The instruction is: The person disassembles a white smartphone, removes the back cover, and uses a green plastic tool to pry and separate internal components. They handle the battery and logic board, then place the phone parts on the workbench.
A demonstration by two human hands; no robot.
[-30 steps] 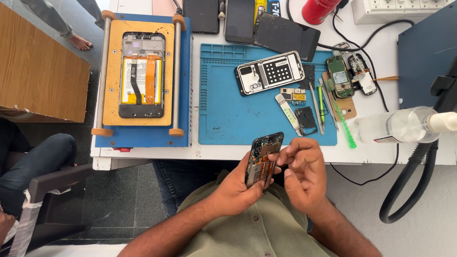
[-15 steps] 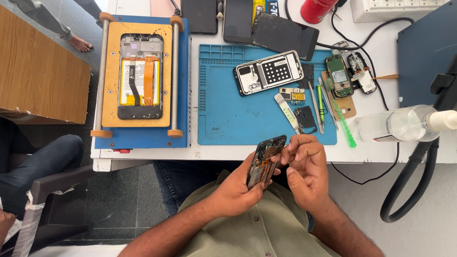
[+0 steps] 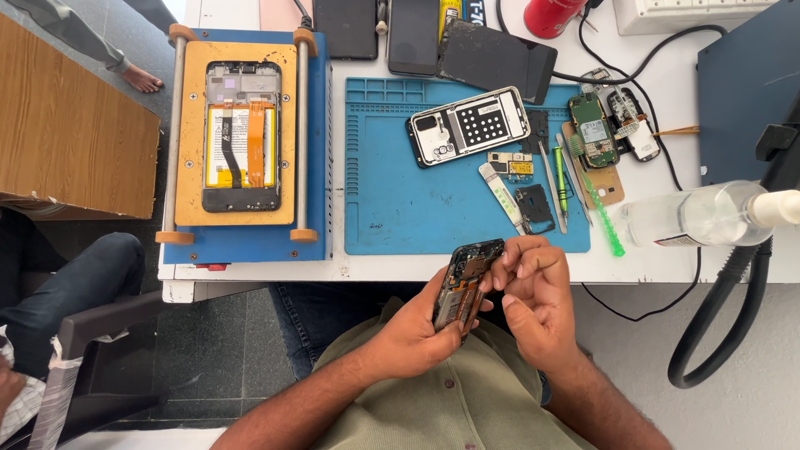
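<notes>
Head view: an opened phone, its back cover off, is gripped upright in the left hand, while the right hand is pinched narrow against its upper edge, just below the blue mat. Whatever lies under the right fingertips is hidden, and the phone's inner parts are too small to tell.

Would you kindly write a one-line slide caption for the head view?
Left hand grips an opened dark smartphone while right hand fingers touch its upper edge, near a blue rectangular work mat.
</notes>
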